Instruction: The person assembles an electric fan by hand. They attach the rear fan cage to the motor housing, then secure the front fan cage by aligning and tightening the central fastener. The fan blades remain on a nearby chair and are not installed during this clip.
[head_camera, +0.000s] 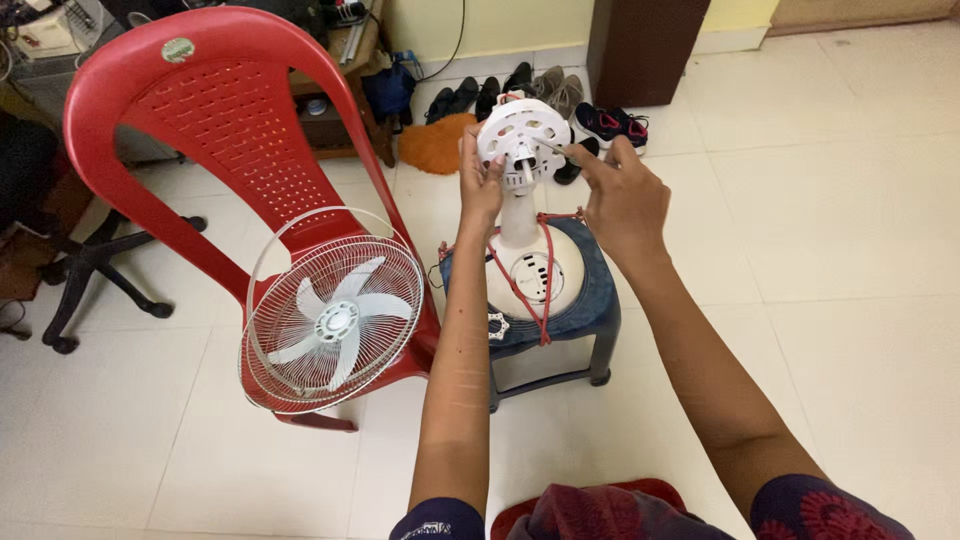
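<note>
1. White plastic makes up the fan motor housing (520, 135), a round perforated disc with its shaft pointing toward the camera; it stands on a white neck above the domed fan base (535, 275).
2. That base rests on a small blue-grey stool (598, 300) that serves as the tabletop, with a red cord (520, 290) looped over it.
3. Left hand (480, 180): its grip is closed on the left rim of the housing, thumb and fingertips pinching the edge to steady it.
4. Right hand (622, 195): its grip is pinched shut on a thin screwdriver (558, 148), whose tip reaches the front face of the housing near the shaft.
5. Step in hand, as I judge it: work on a fastener at the motor front, the blade and guard being already off.
6. Next move calls for the tip to sit squarely in the fastener while the left hand keeps the housing from turning; a slip could let the head swivel on its neck.
7. Fan guard with blade (335, 320), white wire and five blades, leans on the seat of a red plastic chair (215, 110), well apart to the left.
8. Shoes (545, 95) line the far wall on the tiled floor (850, 330).
</note>
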